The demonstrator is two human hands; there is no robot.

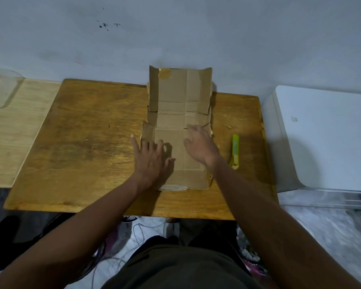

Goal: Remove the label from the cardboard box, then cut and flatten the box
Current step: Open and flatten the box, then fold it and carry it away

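A pale blue-grey wall (196, 38) with a few dark specks rises behind a brown wooden worktop (88, 147), whose grain shines under the light. The cardboard box (175, 130), cut open, lies spread along the right half of the worktop, running from near the front edge to the back edge; its near part lies flat on the wood, while its far panel stands tilted up against the wall with narrow side flaps folded inward and a patch of glossy tape at its top left corner. The left hand (152, 157) rests palm down on the near left part of the cardboard, fingers straight and spread wide, the little finger reaching past the cardboard's left edge over bare wood. The right hand (200, 144) lies on the near right part, fingers loosely spread and slightly bent, holding nothing; it is somewhat blurred. A lime-green utility knife (234, 151) lies on the worktop just beside the cardboard's right edge, near the right edge of the worktop, pointing toward the back. A lighter wooden board (13, 130) adjoins the worktop's left edge, and a white cabinet (325, 134) stands just beyond its right edge.
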